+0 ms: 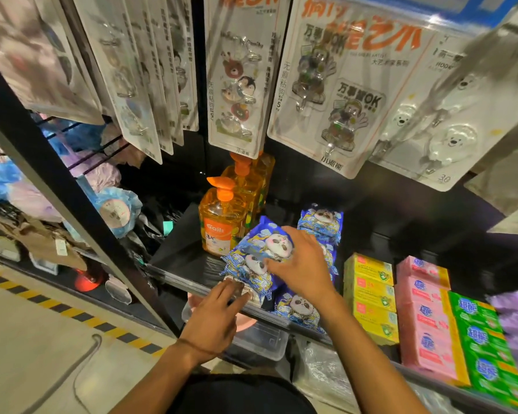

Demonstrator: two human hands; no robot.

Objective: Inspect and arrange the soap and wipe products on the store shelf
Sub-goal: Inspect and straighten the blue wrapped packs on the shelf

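Store shelf (186, 252), black, low in the bay; stock listed from the hands outward.

- Left hand (213, 318): fingers (231, 289) straight and close together, tips resting on the near end of the lower wipe pack (245, 274) at the shelf lip. Likely there to stop the pack sliding off the front.
- Right hand (299, 264): fingers (293, 237) spread, laid flat over the upper wipe pack (260, 242). I cannot tell whether any fingertip hooks its far edge. The spread suits pressing or turning a soft pack.
- Both packs: blue, panda print, lying askew on each other, not squared to the shelf. I judge they are mid-sorting.
- More wipes: one front pack (296, 309) under the right wrist, and a rear stack (320, 222) behind the hand, upright and tidier.
- Soap bottles (222, 225): orange pump type, in a row running back, just left of the wipes.
- Soap bars, right of the wipes, in columns: yellow (368, 291), pink (422, 318), green (482, 339), faces up for reading.
- Hook cards (237, 85): hanging above, overlapping the bottles' tops.
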